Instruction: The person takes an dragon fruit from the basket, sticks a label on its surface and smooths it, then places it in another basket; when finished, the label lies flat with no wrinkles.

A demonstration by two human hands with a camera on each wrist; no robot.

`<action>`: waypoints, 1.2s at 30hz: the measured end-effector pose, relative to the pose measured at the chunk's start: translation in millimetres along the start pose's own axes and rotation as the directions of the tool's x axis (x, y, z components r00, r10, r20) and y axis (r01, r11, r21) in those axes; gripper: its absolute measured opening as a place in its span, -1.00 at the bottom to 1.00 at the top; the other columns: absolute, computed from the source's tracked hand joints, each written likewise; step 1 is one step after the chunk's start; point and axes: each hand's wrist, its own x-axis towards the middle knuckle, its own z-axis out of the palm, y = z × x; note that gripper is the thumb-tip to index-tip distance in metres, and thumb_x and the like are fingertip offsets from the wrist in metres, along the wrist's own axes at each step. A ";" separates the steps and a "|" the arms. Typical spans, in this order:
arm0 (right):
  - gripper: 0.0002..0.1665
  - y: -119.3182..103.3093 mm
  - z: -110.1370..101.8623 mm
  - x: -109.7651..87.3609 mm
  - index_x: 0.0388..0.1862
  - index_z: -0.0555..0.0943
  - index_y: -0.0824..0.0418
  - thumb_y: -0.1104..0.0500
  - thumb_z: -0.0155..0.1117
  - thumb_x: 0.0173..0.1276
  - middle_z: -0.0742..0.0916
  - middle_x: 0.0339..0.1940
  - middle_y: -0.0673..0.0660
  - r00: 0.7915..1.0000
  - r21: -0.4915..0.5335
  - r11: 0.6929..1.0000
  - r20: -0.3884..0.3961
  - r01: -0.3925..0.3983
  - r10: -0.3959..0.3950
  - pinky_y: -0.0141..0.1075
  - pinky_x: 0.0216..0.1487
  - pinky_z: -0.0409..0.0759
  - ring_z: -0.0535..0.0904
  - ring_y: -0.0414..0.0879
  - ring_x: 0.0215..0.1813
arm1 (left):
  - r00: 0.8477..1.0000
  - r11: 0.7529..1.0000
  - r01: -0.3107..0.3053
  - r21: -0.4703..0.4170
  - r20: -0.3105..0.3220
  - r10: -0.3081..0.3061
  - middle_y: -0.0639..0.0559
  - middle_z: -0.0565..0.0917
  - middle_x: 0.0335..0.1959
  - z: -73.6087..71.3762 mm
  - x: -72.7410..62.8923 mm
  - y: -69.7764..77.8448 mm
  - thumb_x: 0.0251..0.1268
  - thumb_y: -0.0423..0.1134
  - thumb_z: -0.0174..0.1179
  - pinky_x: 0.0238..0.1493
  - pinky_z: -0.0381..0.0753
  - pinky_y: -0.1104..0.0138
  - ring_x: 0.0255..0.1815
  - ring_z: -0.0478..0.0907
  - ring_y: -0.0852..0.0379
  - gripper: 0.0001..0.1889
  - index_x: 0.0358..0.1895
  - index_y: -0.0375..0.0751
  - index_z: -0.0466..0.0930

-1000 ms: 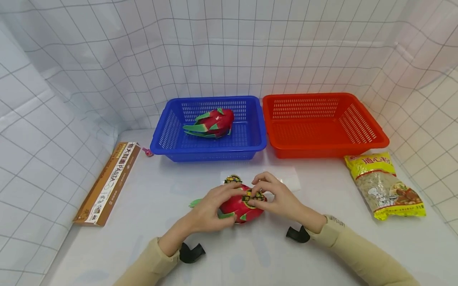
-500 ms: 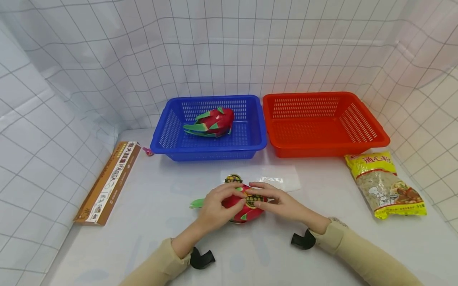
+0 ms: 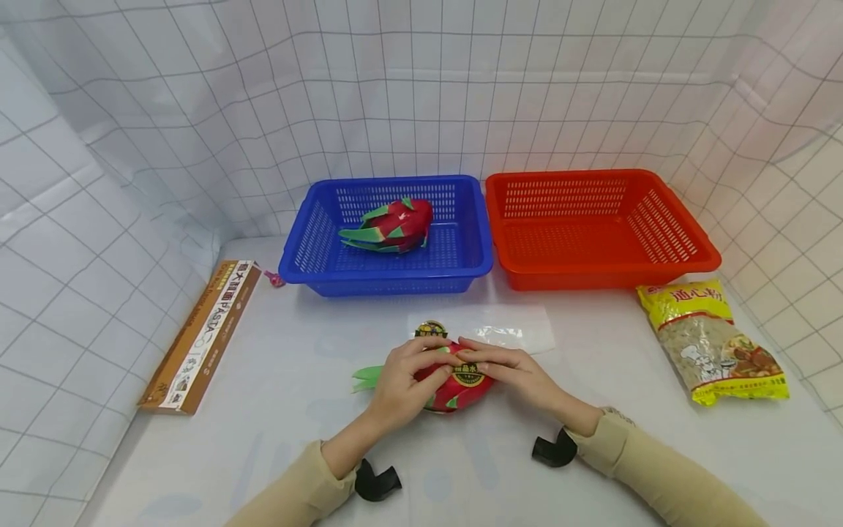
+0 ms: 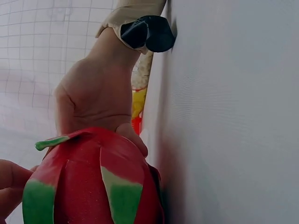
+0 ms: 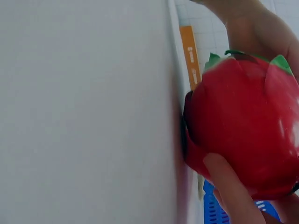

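Observation:
A red dragon fruit with green leaf tips lies on the table in front of me, its leafy end pointing left. On its upper side sits a round black-and-gold sticker. My left hand holds the fruit from the left, fingers bent over the top and thumb near the sticker. From the right, my right hand presses straight fingers at the sticker's upper edge. Its thumb lies against the side of the fruit in the right wrist view. Another round sticker shows behind the fruit, on a pale backing sheet.
A blue basket at the back holds another dragon fruit. Beside it stands a red basket. A pasta box lies at left, near a small pink object. A yellow pasta bag lies at right.
My right fingers have straightened from a pinch at the sticker and now lie flatter along it. My left hand has shifted slightly right, its thumb rising from the fruit's near side toward the sticker.

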 end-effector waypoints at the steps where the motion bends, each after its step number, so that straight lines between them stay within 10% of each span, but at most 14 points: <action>1: -0.65 0.4 1.0 -0.2 0.12 0.54 0.39 0.32 0.01 0.42 0.41 0.33 0.27 1.000 0.021 1.000 -0.018 -0.002 0.002 -0.40 0.30 0.21 0.23 -0.01 0.40 | 1.000 1.000 0.003 -0.017 0.003 -0.003 0.07 0.61 0.01 -0.2 -0.2 -0.8 0.19 -0.27 0.20 0.08 0.35 0.01 0.11 0.46 0.11 -0.85 -0.23 0.01 0.73; 15: -0.64 -6.6 15.5 1.7 0.11 0.62 0.07 0.18 0.24 0.32 0.51 0.28 0.02 0.982 -0.161 0.981 -0.169 -0.106 0.078 -0.13 0.20 0.41 0.37 -0.07 0.31 | 0.999 0.998 0.011 -0.062 -0.035 -0.013 0.10 0.61 -0.02 -0.4 -0.9 -9.8 0.16 -0.22 0.24 0.07 0.35 0.02 0.08 0.48 0.12 -0.85 -0.22 0.02 0.73; 22: -0.53 -21.5 20.1 -0.5 0.20 0.52 0.28 0.29 0.26 0.28 0.47 0.29 0.28 0.991 -0.315 0.949 -0.127 -0.009 -0.033 0.02 0.24 0.32 0.33 0.12 0.33 | 0.998 0.999 -0.023 -0.042 -0.058 0.020 0.10 0.62 -0.02 5.5 0.8 -12.9 0.15 -0.16 0.28 0.03 0.37 0.02 0.06 0.49 0.12 -0.86 -0.22 0.02 0.72; 36: -0.50 2.8 15.4 -1.6 0.27 0.47 0.21 0.31 0.19 0.34 0.45 0.33 0.18 0.992 -0.310 0.950 -0.103 0.038 -0.074 -0.12 0.29 0.30 0.31 0.04 0.36 | 1.000 0.999 -0.026 0.035 0.011 0.026 0.14 0.56 0.05 3.5 0.1 -11.7 0.08 -0.06 0.33 0.02 0.38 0.07 0.10 0.42 0.13 -0.72 -0.09 0.07 0.70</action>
